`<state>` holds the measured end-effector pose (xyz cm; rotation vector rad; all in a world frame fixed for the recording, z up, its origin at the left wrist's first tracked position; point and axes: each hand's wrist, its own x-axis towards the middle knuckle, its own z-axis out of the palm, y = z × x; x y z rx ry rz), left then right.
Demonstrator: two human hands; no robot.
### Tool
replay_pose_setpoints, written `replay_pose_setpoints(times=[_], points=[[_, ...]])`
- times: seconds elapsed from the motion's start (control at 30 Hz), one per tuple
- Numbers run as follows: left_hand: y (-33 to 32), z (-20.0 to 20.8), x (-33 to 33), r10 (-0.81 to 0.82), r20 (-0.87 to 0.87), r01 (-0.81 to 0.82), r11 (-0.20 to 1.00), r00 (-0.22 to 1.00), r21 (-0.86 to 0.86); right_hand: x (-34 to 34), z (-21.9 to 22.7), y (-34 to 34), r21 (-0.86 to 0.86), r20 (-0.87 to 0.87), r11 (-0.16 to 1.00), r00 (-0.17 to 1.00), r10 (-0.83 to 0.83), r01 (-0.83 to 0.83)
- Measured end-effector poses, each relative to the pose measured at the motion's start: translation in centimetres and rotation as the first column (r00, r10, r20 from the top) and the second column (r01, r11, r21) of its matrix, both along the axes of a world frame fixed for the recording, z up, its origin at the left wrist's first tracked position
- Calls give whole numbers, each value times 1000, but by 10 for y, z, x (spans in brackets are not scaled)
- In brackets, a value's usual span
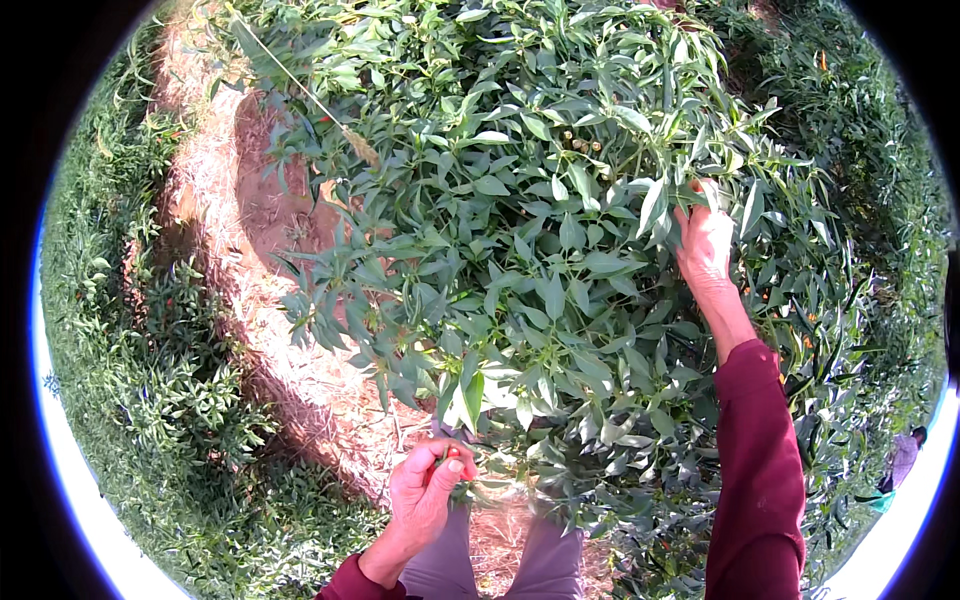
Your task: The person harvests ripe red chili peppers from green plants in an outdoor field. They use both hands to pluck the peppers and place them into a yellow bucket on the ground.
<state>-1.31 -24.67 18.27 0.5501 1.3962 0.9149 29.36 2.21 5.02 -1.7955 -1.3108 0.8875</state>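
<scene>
Small red fruit held in L-hand grip, lower ctr. Leafy green plant reached into by R-hand grip, partly hidden by lvs. Straw-strewn path seen to L, btwn rows; other person glimpsed far R.

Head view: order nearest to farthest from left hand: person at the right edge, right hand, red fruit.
1. Red fruit: in the left hand, at its thumb and fingers.
2. Right hand: up and to the right, among the leaves.
3. Person: in the background, at the far right edge.
</scene>
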Motion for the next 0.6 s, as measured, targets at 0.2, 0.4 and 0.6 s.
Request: replay_pose_setpoints(times=[0.2, 0.4, 0.6], points=[[16, 8, 15, 11, 269, 43, 980, 963, -194, -70, 105, -110, -85, -251, 986, 961, 118, -143], [24, 7, 10, -32, 290, 57, 995, 956, -78, -107, 127, -174, -166, -195, 932, 937, 290, -323], [9, 7, -10, 40, 346, -21, 998, 937, -59, -158, 168, -241, -479, -510, 641, 785, 353, -599]])
